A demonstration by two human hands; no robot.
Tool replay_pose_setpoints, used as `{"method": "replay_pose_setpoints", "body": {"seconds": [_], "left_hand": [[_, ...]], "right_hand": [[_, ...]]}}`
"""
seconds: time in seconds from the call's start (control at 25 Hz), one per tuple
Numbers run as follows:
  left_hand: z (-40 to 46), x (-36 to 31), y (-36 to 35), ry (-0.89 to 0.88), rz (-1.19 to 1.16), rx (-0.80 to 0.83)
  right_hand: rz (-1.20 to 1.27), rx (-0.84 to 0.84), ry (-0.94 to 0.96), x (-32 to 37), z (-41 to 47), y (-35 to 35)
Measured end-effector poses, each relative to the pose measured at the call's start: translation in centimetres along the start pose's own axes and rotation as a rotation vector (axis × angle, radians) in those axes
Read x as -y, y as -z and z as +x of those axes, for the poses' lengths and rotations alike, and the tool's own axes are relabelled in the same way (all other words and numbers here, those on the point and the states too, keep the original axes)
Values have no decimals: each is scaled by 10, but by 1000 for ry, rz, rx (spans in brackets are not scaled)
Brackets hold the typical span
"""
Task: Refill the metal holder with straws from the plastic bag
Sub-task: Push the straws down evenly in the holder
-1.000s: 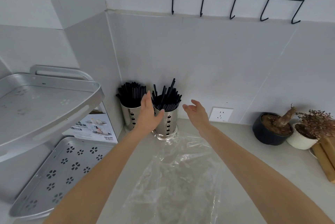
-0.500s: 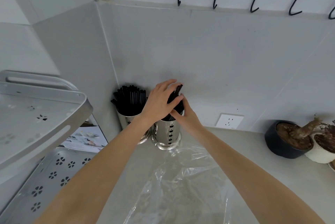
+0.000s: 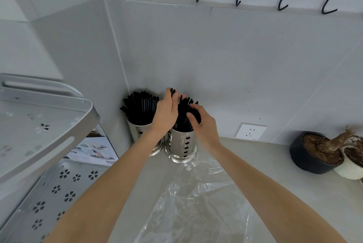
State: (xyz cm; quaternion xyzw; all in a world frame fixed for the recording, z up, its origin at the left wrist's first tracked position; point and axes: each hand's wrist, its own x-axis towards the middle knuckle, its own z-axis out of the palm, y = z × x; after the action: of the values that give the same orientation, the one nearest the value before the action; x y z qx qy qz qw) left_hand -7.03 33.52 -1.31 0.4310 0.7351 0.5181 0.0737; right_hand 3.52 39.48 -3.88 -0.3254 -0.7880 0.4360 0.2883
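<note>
Head view shows a pale surface (image 3: 255, 164) in a tiled corner, with the clear plastic bag (image 3: 196, 203) lying flat and seemingly empty. Behind it stand two metal holders; the nearer metal holder (image 3: 181, 144) bristles with black straws (image 3: 183, 113). Left hand (image 3: 166, 113) and right hand (image 3: 204, 124) cup the bundle from either side, fingers curled around it. To finish well, squeeze gently, tap stray tips level, and avoid tipping the holder.

soft even daylight, wide-angle edge warp
</note>
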Motion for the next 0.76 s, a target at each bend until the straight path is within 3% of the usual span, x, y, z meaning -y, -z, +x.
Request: {"method": "replay_pose_setpoints", "body": {"seconds": [0.28,0.48,0.6,0.76], "left_hand": [[7,-11,3,-48,-97,-116],[4,-5,0,4,-22,58],[-9,16,-9,41,173,201],[-10,14,-6,-46,240,130]], "right_hand": [[59,-28,-5,3,5,5],[15,-9,18,-2,3,3],[-67,-51,72,-6,0,2],[-112,-92,68,-7,2,3]]}}
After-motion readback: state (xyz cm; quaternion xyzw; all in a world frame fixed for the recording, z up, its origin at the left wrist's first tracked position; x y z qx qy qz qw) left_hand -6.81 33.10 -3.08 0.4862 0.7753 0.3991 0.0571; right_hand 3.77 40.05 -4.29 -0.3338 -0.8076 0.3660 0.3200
